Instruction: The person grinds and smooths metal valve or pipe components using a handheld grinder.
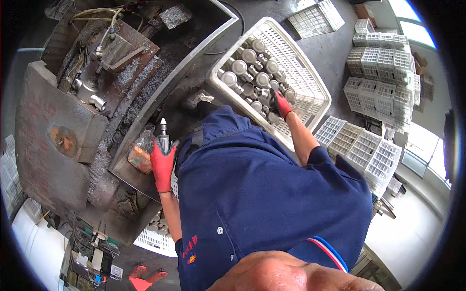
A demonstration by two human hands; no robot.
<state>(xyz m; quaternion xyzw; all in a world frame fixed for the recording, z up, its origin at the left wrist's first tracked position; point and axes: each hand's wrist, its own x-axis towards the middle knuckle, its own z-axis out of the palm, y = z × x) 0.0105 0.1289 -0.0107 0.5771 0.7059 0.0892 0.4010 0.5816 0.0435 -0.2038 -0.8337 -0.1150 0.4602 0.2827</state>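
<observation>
Crate (310, 82), white plastic lattice, tilted against dark grimy machine (73, 111); holds rows of grey metal cylinders (250, 72). Right hand (281, 104), red glove, inside crate at near end of cylinder rows, fingers curled among parts; whether closed on one, cannot tell. Left hand (162, 165), red glove, well left of crate, at machine edge, clamped around upright metal part (164, 136) with pointed pale tip. Stacks of empty crates (383, 72) right of the filled crate.

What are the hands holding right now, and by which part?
The left hand grips a slim metal tool by its lower shaft, tip up. The right hand reaches among metal parts in the white crate; its hold cannot be told.
</observation>
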